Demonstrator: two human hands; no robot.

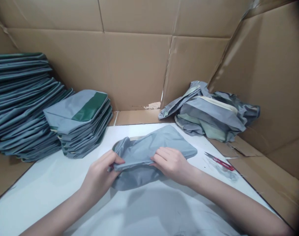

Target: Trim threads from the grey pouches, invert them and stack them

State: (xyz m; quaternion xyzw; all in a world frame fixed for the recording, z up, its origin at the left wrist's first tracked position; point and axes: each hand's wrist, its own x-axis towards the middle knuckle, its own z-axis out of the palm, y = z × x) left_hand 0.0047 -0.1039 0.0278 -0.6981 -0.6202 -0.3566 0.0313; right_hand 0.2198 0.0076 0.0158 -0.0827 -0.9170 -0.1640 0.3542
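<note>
A grey fabric pouch lies on the white table in front of me, with a pale zipper strip along its far left edge. My left hand pinches its near left corner, thumb and fingers closed on the cloth. Along the near edge, my right hand grips the same fabric with curled fingers. Part of the pouch hangs in a fold below both hands. The fingertips of the right hand are partly hidden by the cloth.
Tall stacks of folded grey-green pouches and a shorter pouch stack stand at left. A loose heap of grey pouches sits at back right. Red-handled thread snips lie right of my hand. Cardboard walls enclose the white table.
</note>
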